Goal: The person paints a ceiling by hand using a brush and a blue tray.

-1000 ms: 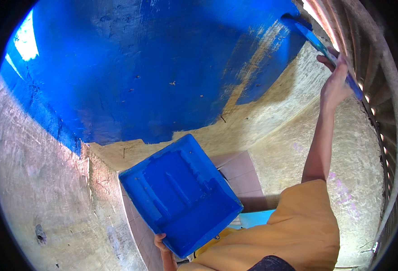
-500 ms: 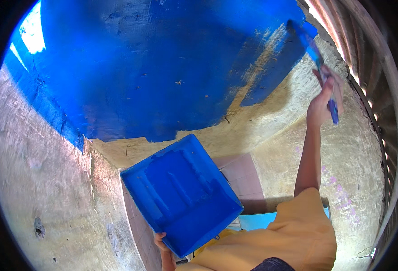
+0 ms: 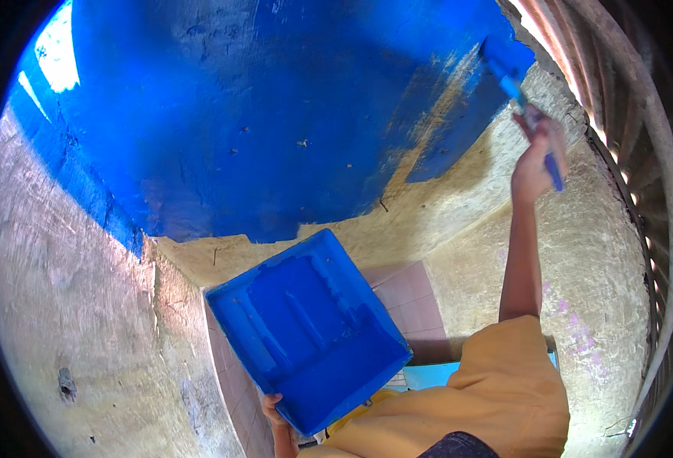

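Note:
My right hand (image 3: 539, 149) is raised at the upper right, closed on the handle of a blue paintbrush (image 3: 510, 84). The brush head is against the blue-painted wall (image 3: 252, 122) near its right edge, beside a streaky patch where pale surface shows through; hand and brush are slightly blurred. At bottom centre my left hand (image 3: 273, 409) grips the lower left edge of a blue paint tray (image 3: 306, 324), tilted, with wet-looking blue paint in its well and on its ridged slope.
Bare, rough plaster walls (image 3: 100, 320) lie left and right, with pink tiles (image 3: 409, 298) behind the tray. A corrugated roof (image 3: 630, 130) and a curved pale beam (image 3: 664, 183) run along the right side. A light-blue surface (image 3: 432, 374) shows behind my yellow sleeve.
My right hand and brush have moved left, and the brush head sits a little lower. More blue shows at the wall's upper right edge. My left hand and the tray are nearly still.

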Demonstrator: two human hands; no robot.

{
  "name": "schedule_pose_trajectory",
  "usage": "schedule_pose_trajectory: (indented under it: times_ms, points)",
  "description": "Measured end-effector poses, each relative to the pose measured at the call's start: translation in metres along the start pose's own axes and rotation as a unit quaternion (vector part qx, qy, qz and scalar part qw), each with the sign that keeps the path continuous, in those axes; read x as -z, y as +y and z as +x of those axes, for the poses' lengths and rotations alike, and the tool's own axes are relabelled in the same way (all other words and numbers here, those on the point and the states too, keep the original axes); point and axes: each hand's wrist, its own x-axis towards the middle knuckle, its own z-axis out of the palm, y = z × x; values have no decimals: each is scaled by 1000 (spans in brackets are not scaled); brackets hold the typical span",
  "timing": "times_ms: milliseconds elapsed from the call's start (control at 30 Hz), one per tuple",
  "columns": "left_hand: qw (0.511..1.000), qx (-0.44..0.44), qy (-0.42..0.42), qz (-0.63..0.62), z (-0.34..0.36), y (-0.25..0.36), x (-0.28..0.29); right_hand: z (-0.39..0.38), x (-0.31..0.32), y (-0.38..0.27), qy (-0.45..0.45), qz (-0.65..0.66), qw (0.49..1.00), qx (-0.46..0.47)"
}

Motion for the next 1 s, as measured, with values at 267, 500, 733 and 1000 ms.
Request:
schedule_pose_trajectory:
  times_ms: [267,500,733,1000]
  points:
    - [1000,-16,19,-10,1,-4,3,-4,13,-17,60,4,998,15]
    - [1000,-2,-1,-29,-1,-2,-1,-42,-4,7,-54,-122,990,36]
    - [999,3,45,10,-8,10,-23,-149,11,12,-215,37,963,-157]
    - [998,-16,53,41,-16,18,-33,-14,-8,13,-71,53,983,-160]
